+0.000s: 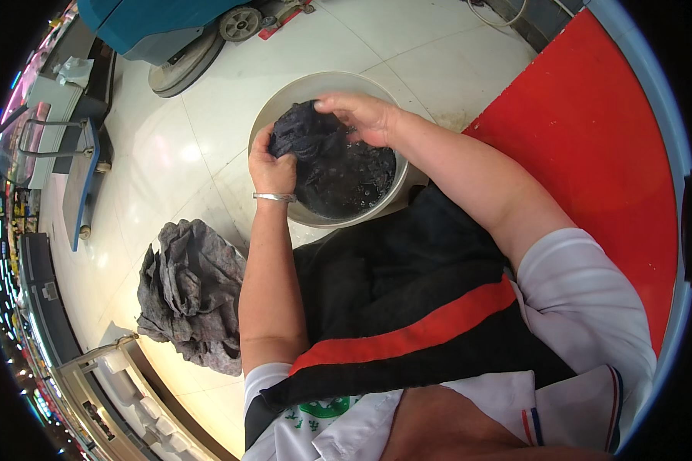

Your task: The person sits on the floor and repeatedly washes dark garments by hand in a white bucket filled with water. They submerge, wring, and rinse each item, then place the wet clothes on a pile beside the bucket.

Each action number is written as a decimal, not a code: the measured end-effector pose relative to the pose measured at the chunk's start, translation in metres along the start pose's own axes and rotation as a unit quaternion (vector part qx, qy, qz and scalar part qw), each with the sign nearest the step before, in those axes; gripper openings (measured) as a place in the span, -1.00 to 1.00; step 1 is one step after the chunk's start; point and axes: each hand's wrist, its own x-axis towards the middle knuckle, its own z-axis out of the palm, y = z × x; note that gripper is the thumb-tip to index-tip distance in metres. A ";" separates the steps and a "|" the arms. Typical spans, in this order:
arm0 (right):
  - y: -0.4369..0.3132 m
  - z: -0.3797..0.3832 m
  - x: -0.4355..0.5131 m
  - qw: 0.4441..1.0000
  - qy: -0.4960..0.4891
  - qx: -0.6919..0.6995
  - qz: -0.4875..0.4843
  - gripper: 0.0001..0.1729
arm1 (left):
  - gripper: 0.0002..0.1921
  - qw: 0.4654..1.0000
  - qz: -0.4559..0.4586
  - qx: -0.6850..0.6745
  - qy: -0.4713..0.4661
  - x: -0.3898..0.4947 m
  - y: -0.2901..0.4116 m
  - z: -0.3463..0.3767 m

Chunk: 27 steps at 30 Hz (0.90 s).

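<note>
A round pale plastic tub [271, 109] stands on the floor before me, with dark, murky water [346, 196] and bubbles inside. My left hand [272, 164], with a silver bangle at its wrist, grips the left side of a bunched, wet dark cloth [305, 129] over the tub. My right hand [360, 118] has its thumb or fingers at the cloth's upper right edge; its other fingers are partly hidden behind and below. A heap of grey, crumpled cloths [193, 294] lies to the left, beside my left forearm.
A teal floor-scrubbing machine [144, 29] stands beyond the tub at the upper left. Further left is a blue-edged platform trolley [83, 178]. A red panel or surface [576, 144] lies to the right. Pale floor tiles [167, 150] surround the tub, and a cabinet with containers [132, 397] is at the lower left.
</note>
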 end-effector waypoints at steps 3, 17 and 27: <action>0.008 0.006 0.002 0.990 0.066 0.072 0.102 -0.09 | -0.43 0.999 0.032 0.014 0.005 0.000 0.003 0.004; 0.029 -0.014 0.036 0.932 0.128 0.337 -0.046 -0.70 | -0.30 0.955 0.082 0.281 0.033 -0.017 0.034 0.042; 0.054 0.005 0.050 0.952 0.246 0.122 -0.132 -0.71 | 0.20 0.910 0.098 0.399 -0.045 -0.031 0.025 0.061</action>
